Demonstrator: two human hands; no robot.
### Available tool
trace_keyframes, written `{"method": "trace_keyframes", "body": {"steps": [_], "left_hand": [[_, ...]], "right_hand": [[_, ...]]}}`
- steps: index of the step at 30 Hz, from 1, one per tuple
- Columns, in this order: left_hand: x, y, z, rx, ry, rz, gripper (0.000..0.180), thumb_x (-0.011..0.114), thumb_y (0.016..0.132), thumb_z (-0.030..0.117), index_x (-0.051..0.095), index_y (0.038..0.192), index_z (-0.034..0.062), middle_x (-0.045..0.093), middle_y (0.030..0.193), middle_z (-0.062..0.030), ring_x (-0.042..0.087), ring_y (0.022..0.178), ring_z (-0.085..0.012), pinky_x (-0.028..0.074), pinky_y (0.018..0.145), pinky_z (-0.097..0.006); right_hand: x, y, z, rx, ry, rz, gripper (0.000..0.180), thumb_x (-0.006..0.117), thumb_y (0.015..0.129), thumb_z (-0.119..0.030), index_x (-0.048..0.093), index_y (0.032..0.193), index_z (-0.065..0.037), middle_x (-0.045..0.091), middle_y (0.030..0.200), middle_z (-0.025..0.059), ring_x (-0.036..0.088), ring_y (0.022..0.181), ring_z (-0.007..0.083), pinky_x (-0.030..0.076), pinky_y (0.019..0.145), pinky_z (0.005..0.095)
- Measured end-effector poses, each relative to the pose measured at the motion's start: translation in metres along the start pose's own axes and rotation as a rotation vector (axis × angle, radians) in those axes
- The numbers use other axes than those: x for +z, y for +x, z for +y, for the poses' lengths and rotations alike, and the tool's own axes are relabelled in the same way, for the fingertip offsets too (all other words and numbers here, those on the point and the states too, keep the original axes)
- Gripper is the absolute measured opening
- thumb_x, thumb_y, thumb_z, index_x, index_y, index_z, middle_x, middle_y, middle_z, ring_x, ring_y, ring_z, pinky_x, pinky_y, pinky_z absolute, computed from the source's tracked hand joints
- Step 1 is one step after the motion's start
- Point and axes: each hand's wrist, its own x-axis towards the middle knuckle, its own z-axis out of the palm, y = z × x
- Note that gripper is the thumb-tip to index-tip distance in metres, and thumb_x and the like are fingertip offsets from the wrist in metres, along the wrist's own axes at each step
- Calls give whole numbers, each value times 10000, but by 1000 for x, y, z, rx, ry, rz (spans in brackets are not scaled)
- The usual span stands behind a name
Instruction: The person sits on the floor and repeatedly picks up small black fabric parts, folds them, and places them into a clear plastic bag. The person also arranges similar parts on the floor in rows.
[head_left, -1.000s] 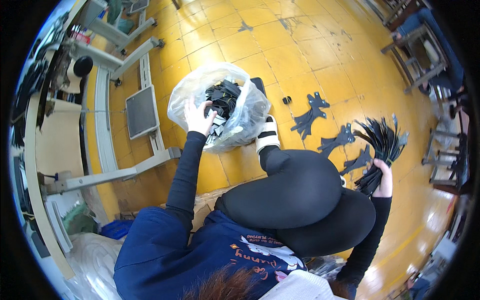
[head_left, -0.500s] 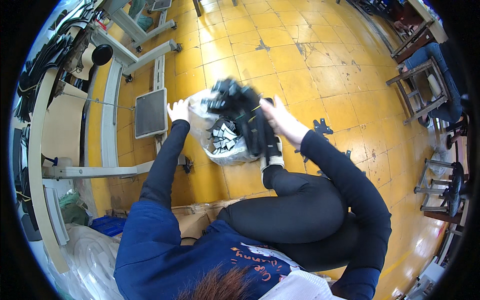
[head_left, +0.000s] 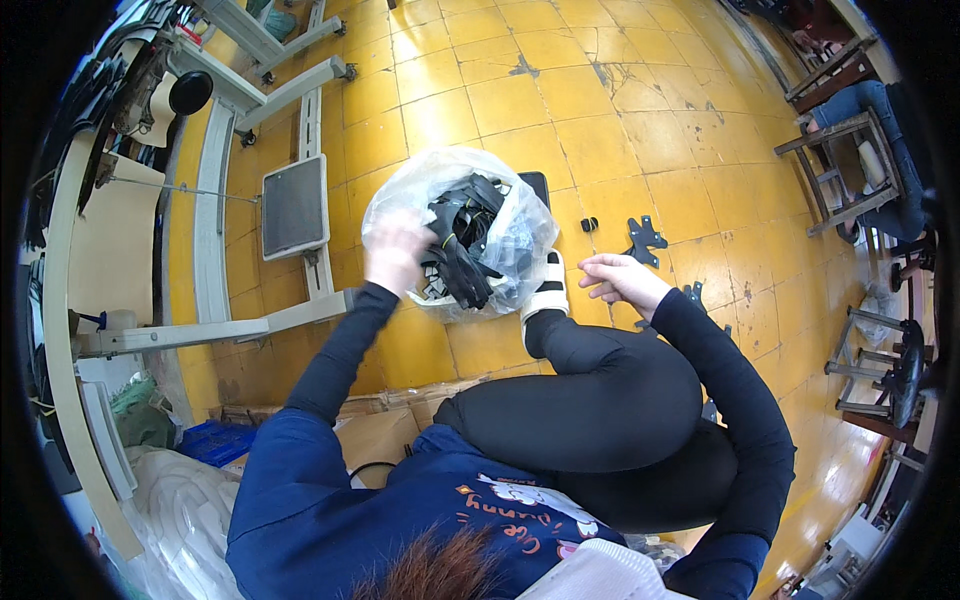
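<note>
A clear plastic bag (head_left: 400,178) stands on the floor in front of me, its mouth spread wide. Bundles of flat black pieces (head_left: 465,272), some tied with a yellow band, lie heaped inside it. Small white-and-black pieces show beneath them at the near left. My left hand (head_left: 397,252) is over the bag's left side, close against the black pieces; motion smears its fingers. Right of the bag and above the floor is my right hand (head_left: 625,282), empty, with its fingers loosely bent and apart.
Branched flat black pieces (head_left: 645,242) and a small black roll (head_left: 590,224) lie on the yellow tiles to the right. A dark flat object (head_left: 535,185) lies behind the bag. A grey treadle (head_left: 295,210) on a metal frame stands at left. Wooden stools (head_left: 850,175) stand at right.
The banded black bundle has gone from my right hand down into the bag. My right hand has drawn back to the right; my left hand has moved in over the bag.
</note>
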Motion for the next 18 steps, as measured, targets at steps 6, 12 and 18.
{"method": "trace_keyframes", "body": {"steps": [6, 12, 18], "left_hand": [[53, -28, 64, 9, -95, -605, 899, 754, 620, 203, 356, 1424, 273, 356, 1445, -105, 297, 1370, -313, 181, 1106, -563], [70, -1, -45, 345, -179, -608, 613, 735, 575, 155, 552, 1159, 197, 525, 1087, -65, 498, 1131, -284, 340, 1014, -520], [95, 26, -116, -573, 25, -683, 831, 810, 625, 263, 387, 1326, 122, 465, 1305, -184, 466, 1202, -385, 436, 954, -468]], "right_hand": [[5, 9, 12, 36, -135, -49, 347, 553, 913, -356, 593, 1115, -76, 651, 940, 2, 584, 785, 100, 442, 714, 246], [-9, 0, 0, -39, -113, 1, 345, 539, 943, -296, 563, 1190, -56, 649, 973, 7, 588, 797, 63, 449, 695, 199], [-23, 16, 21, -12, 13, 9, 352, 547, 925, -348, 591, 1157, -87, 664, 957, 9, 596, 766, 79, 441, 658, 221]]}}
